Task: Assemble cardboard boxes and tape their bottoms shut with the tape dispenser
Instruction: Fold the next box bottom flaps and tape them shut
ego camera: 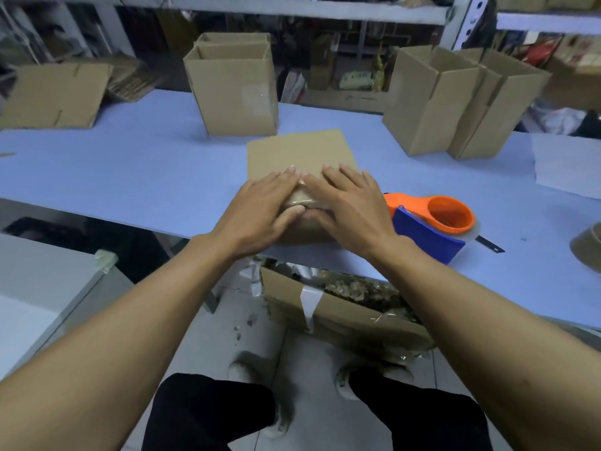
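Note:
A brown cardboard box (297,151) lies on its side at the near edge of the blue table (130,177), its taped end facing me. My left hand (260,211) and my right hand (349,203) lie flat on its near top edge, fingers spread, thumbs pressing clear tape over the corner. Neither hand grips anything. The orange and blue tape dispenser (432,222) rests on the table just right of my right hand, untouched.
An upright open box (232,89) stands behind the one under my hands. Two more assembled boxes (461,102) stand at back right, flat cardboard (55,94) lies at back left. A tape roll (587,247) sits at the right edge. A scrap-filled box (341,307) sits under the table.

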Tool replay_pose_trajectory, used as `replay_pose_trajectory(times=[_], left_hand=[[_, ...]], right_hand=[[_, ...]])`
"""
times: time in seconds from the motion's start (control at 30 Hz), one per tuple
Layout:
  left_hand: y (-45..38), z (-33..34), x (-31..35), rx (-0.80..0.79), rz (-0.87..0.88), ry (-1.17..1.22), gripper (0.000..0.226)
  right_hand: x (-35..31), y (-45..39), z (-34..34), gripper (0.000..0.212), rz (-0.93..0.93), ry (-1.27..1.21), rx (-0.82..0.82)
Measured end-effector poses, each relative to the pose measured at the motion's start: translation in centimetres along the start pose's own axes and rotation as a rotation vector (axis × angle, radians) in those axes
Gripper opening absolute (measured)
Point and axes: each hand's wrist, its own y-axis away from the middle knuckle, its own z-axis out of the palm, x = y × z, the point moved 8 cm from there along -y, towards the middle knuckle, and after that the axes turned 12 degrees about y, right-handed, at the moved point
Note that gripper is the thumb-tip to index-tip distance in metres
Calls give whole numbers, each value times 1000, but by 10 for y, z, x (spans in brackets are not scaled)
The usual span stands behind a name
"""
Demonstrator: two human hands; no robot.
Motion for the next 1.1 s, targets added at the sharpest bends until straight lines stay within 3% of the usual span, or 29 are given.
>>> replay_pose_trajectory(times=[0.17, 0.3, 0.43, 0.67, 0.83, 1.1], left_hand=[[6, 5, 4, 113, -62, -60, 47], [2, 7, -2, 36, -97, -132, 55], [6, 10, -10, 41, -191, -58, 68], [5, 12, -4, -5, -120, -131, 65], [4, 12, -4, -46, -170, -95, 56], [13, 0, -5, 33, -206, 70, 65]], right_hand=[[-5, 3, 4, 53, 38, 16, -35], [-2, -6, 0, 65, -24, 152, -98], [-10, 1, -4, 48, -35, 114, -46], [-6, -1, -1, 68, 12, 126, -178], [-9, -2, -3, 68, 7, 78, -229], [1, 2, -7, 63, -25, -55, -224]])
